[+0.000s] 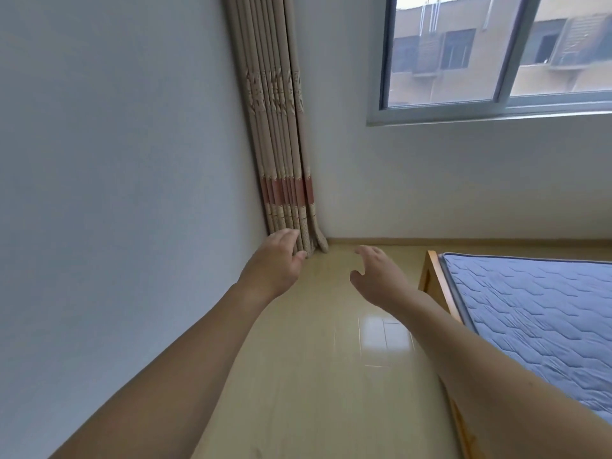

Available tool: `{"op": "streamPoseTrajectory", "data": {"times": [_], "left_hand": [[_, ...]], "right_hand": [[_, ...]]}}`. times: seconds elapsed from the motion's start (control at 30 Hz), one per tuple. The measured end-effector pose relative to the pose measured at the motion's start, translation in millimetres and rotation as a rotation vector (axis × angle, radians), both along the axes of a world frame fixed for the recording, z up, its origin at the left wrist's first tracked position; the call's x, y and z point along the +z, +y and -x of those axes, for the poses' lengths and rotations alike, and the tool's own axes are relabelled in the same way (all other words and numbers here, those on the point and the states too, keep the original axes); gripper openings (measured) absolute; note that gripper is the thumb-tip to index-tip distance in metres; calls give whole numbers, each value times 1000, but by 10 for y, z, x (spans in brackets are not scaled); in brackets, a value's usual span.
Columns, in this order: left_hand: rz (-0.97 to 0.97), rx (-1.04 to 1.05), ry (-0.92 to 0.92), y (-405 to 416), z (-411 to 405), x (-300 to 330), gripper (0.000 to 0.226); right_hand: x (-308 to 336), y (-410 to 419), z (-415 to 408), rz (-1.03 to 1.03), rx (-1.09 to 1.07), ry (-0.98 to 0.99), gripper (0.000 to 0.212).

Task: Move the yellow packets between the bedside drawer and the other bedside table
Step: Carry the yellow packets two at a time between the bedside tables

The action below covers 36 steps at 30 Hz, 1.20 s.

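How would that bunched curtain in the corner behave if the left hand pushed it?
Probably floppy: the curtain hangs in soft vertical folds and its hem slumps onto the floor. Likely light, since it is thin fabric, so it should swing aside, then settle back. The left hand, open and holding nothing, would likely get little resistance; the folds would just bunch toward the wall.

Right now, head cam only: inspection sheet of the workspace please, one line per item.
Surface: glossy pale floor, bare where visible.
Job's things: nothing seen; no yellow packets, drawer or bedside table in view.
Clutter: nothing seen.
Hands: left hand and right hand both held out over the floor, fingers relaxed, holding nothing.
Cables: nothing seen.
Surroundings: gathered curtain in the corner, window above, blue quilted mattress on a wooden bed frame at right.
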<state>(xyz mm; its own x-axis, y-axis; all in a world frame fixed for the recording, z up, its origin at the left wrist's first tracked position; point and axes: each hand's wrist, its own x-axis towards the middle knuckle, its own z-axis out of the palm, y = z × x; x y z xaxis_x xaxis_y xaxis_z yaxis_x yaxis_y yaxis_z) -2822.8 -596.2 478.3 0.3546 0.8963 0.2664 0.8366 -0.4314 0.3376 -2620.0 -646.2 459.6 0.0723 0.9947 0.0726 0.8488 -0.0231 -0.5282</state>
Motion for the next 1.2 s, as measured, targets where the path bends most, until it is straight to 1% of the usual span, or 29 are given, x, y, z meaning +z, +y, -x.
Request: {"op": "streamPoseTrajectory", "data": {"times": [0.07,0.2,0.33,0.47,0.57,0.67,0.8,0.97,1.1,1.2], "left_hand": [[-13,-25,-1,543,-157,99,53],[-26,-69,-26,1513,-429,211,53],[-23,-108,-2,2494,-613,156,54],[-30,-160,6,3582,-793,74,54],[-36,-196,-37,4465,-998,90,56],[-19,-246,-78,5298,-1297,244,57],[-46,-335,-80,6291,-1815,396,57],[-7,-417,-27,7214,-2541,318,56],[3,-482,-6,7892,-3303,205,56],[-11,-535,-13,8400,-3999,144,55]], "right_hand": [[99,483,-119,-22,-19,-5,46],[199,1366,-323,-28,-46,-1,49],[163,2236,-522,10,-79,1,54],[122,3217,-735,-1,-117,-5,56],[138,4005,-912,-26,-168,-17,56],[270,4767,-1130,-27,-229,-10,56],[436,5624,-1508,-58,-320,-11,56],[387,6417,-2119,-22,-409,15,58],[256,7017,-2784,-11,-486,25,58],[167,7518,-3430,-18,-535,21,58]]}}
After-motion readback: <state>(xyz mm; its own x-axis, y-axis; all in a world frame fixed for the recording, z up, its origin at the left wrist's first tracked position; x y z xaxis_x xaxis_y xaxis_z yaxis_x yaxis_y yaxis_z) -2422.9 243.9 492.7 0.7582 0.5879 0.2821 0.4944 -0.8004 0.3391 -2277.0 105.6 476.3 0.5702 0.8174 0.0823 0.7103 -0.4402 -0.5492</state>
